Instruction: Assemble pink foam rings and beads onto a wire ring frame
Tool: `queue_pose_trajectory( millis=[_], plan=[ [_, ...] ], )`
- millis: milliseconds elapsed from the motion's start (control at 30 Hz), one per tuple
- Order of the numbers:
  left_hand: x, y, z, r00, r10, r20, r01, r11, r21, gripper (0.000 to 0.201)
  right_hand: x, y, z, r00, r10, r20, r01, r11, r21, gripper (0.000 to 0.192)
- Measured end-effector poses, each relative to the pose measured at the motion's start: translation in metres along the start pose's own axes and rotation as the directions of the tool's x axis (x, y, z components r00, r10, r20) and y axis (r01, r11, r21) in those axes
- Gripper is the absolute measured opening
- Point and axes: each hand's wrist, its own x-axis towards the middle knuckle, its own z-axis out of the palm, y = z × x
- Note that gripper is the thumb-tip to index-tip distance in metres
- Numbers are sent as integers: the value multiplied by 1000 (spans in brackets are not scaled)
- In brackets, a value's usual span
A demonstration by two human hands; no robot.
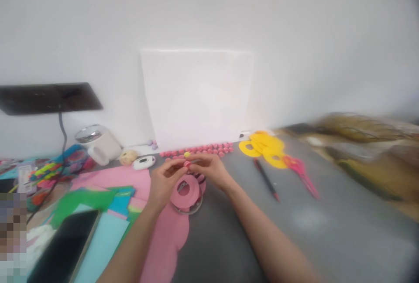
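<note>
My left hand (169,177) and my right hand (209,168) meet at the middle of the desk. Both have their fingertips closed round a small pink piece (187,164), too blurred to name exactly. Just below the fingers are pink rings (185,191), flat with round holes, on top of a round, clear-rimmed container (193,211). Several small pink pieces (209,148) of similar colour lie in rows behind my hands, with a small yellow piece (187,155) near them. Under my left forearm spreads a pink sheet (165,248) with a scalloped edge.
Right of my hands lie yellow rings (262,145), pink scissors (303,174) and a dark pen (266,180). To the left are a phone (65,246), coloured sheets (83,202), a white mug (101,145) and a white oval gadget (144,162). A white board (198,100) leans against the wall.
</note>
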Motion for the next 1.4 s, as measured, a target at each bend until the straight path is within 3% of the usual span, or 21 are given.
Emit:
queue_pose_trajectory(
  millis=[200,333,533,800,967,1100,1267,1400],
  plan=[
    [1,-1,-2,1000,9,13,-9,1000,17,22,1,-1,2,997,-32,-74,27,998,-65,27],
    [1,-7,-4,997,83,1,-83,992,98,19,1,-1,3,997,-9,-73,5,999,-50,29],
    [1,-8,-2,995,101,-2,-100,989,107,20,0,-3,4,999,7,-48,-6,1000,8,25],
    [0,-4,-1,999,30,-18,-28,993,111,25,-1,-3,5,998,53,-29,-52,997,58,40],
    [1,-4,-1,999,-35,-26,36,998,43,28,-2,-4,10,998,-27,-52,25,999,-48,41],
    [1,-4,-1,999,-35,-2,36,999,31,25,-3,-5,14,986,-142,-87,122,972,-203,29],
    [2,-4,0,999,-31,36,27,995,94,27,-2,-2,15,977,-180,-113,143,949,-281,21],
    [1,-8,1,998,55,5,-54,966,253,31,2,-6,-6,961,-185,-204,96,919,-383,14]
  ],
)
